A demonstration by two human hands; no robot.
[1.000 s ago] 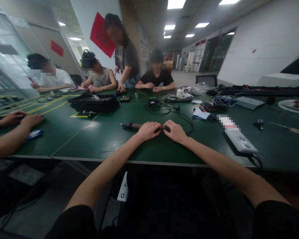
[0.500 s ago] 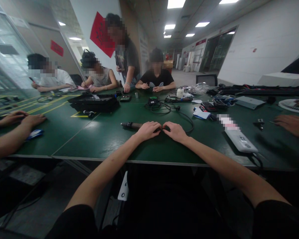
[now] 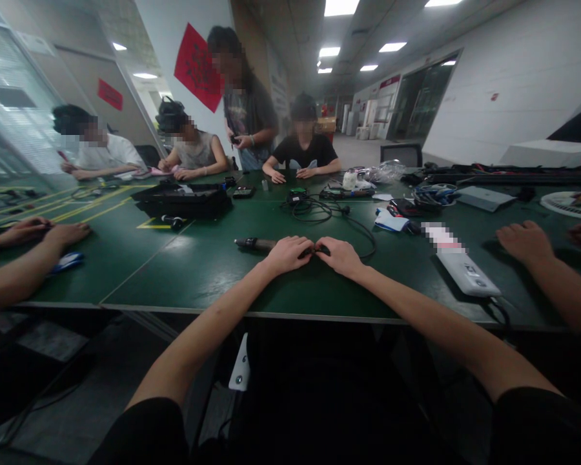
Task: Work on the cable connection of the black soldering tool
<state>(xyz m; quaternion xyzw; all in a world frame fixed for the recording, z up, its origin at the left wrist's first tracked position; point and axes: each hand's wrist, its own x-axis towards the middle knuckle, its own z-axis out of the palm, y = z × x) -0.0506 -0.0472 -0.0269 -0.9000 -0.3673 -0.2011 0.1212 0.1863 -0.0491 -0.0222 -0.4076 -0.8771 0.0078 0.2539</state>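
Note:
On the green table lies a pen-shaped electric screwdriver (image 3: 254, 243) with a dark tip end pointing left. My left hand (image 3: 289, 254) is closed around its rear part. Close beside it, my right hand (image 3: 339, 256) pinches a small dark piece at the tail of the tool, where a black cable (image 3: 374, 237) seems to join. The fingertips of both hands almost meet; the exact shape of the joint is hidden by them. From behind my right hand the cable curves up towards a coiled bundle (image 3: 310, 210).
A black tray (image 3: 181, 199) sits at the back left. On the right lie a white power strip (image 3: 467, 274), a cloth (image 3: 392, 221) and a grey box (image 3: 487, 199). Co-workers' hands (image 3: 527, 245) rest at both sides; several people are across the table.
My hands stay nearly still at the tool's tail. The co-worker's hand on the right has moved in over the table. Across, the standing person has lifted a hand off the table.

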